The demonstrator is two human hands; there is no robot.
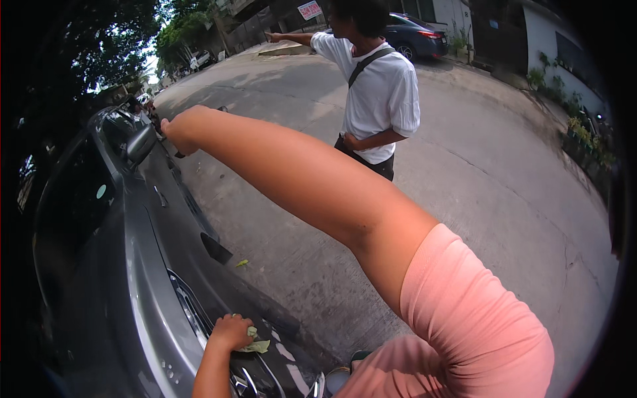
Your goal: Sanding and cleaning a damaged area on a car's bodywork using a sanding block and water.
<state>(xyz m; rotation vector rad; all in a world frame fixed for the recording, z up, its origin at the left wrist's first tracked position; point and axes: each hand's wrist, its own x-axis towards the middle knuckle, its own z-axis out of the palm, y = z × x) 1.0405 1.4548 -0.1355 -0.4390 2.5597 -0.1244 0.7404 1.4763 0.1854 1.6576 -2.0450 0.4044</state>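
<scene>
My left hand [232, 331] is closed on a crumpled pale green cloth [255, 343] and rests on the near end of a grey car [139, 265], beside a long lamp [189, 306] and above chrome trim. My right arm reaches across the view to the upper left. At its end, my right hand [180, 130] is raised close to the car's side mirror [141, 144]; whether they touch cannot be told. Most of its fingers are hidden. A person in a white shirt [381, 93] stands beyond my arm, pointing left with one arm, the other hand at the waist.
The concrete street [478, 219] runs past the car. A dark car [417, 36] is parked across it, near a wall with plants [561, 86]. By my knee is part of a pale round container [337, 379]. A leaf [242, 263] lies on the ground. Trees stand far left.
</scene>
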